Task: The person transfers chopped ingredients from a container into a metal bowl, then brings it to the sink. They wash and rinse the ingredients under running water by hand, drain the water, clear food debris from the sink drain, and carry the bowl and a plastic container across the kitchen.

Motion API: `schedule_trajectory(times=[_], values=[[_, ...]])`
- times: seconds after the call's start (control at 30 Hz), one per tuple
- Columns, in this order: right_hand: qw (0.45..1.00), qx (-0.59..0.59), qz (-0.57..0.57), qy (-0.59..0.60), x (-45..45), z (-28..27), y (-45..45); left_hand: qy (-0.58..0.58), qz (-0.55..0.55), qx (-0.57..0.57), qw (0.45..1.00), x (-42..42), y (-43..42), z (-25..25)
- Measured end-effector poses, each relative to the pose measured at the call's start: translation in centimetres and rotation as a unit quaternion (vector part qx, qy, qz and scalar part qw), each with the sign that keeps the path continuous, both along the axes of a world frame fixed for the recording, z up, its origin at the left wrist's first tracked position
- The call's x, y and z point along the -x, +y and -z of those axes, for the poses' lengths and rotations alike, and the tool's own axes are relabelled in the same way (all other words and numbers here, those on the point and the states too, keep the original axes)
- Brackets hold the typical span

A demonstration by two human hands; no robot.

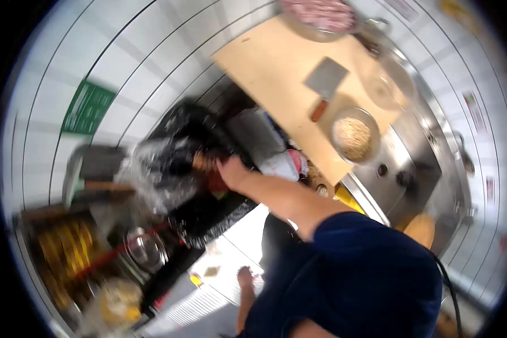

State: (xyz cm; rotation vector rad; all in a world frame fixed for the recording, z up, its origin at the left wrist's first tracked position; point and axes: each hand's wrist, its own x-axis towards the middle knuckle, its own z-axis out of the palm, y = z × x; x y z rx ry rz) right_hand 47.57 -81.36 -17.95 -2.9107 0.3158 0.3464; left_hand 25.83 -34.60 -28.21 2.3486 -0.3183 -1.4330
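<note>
My right hand (231, 172) reaches down over a bin lined with a black plastic bag (191, 127). Its fingers are smeared by motion, beside a dark red thing (215, 181) that I cannot make out. Crumpled clear plastic (158, 174) lies in and over the bag next to it. My left hand (245, 276) hangs low over the pale floor, small in view, its fingers not clear. Neither hand touches the wooden board (270, 56), where a cleaver (327, 79) with a wooden handle lies by a bowl of pale chopped food (353, 136).
A bowl of pink meat (321, 14) stands at the board's far end, with an empty clear bowl (388, 84) near the sink (419, 169). Left of the bin are a dustpan (101, 169), a metal pot (145, 248) and a shelf of yellow items (67, 242). A green sign (89, 107) hangs on white tiles.
</note>
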Motion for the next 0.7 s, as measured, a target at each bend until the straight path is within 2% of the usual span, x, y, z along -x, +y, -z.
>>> schedule_trajectory(times=[0.03,0.07,0.1,0.13,0.2,0.27,0.3,0.33,0.37,0.4,0.43,0.53,0.6,0.63,0.7], values=[[0.991,-0.023,0.129,0.014,-1.7,5.1,2.7,-0.198,0.294,-0.036,0.934,-0.9,0.1,-1.3],[0.986,-0.063,0.154,0.018,-1.2,5.9,3.6,-0.057,-0.071,0.074,0.993,-0.5,-0.4,-1.7],[0.989,-0.103,0.105,-0.001,-1.1,4.2,4.4,0.013,-0.214,0.112,0.970,-0.6,-1.2,-2.4],[0.990,-0.127,0.061,-0.025,-1.2,3.0,4.9,0.069,-0.358,0.149,0.919,-0.7,-2.0,-3.2],[0.982,-0.167,0.012,-0.087,-0.5,-1.2,4.1,0.001,-0.165,0.109,0.980,-1.5,-4.9,-7.5],[0.969,-0.196,0.002,-0.150,1.2,-7.8,1.9,0.001,-0.087,0.116,0.989,-2.8,-5.0,-5.5],[0.962,-0.208,0.009,-0.178,2.6,-11.6,0.5,-0.049,0.121,0.078,0.988,-3.9,-6.0,-5.8],[0.954,-0.218,0.014,-0.207,4.2,-14.6,-1.1,0.032,-0.006,0.120,0.992,-4.6,-6.5,-4.6],[0.928,-0.239,0.013,-0.287,5.6,-16.1,-3.0,0.113,-0.132,0.152,0.973,-5.2,-7.2,-3.5],[0.894,-0.257,0.014,-0.367,7.3,-17.4,-4.9,0.156,-0.364,0.083,0.914,-5.9,-9.9,-4.0],[0.876,-0.226,0.022,-0.426,9.7,-19.2,-7.1,0.160,-0.324,0.109,0.926,-6.8,-10.8,-3.5],[0.822,-0.143,0.159,-0.528,18.9,-23.5,-13.2,0.155,-0.270,0.095,0.946,-9.1,-14.8,-3.6],[0.779,-0.066,0.265,-0.565,26.2,-23.5,-17.1,0.139,-0.250,0.082,0.955,-9.3,-20.0,-5.4],[0.748,-0.025,0.322,-0.580,30.1,-23.2,-18.7,0.126,-0.197,0.097,0.967,-9.5,-20.8,-5.5],[0.697,0.011,0.492,-0.522,37.9,-19.4,-21.5,0.115,-0.121,0.117,0.979,-9.5,-22.4,-5.4]])
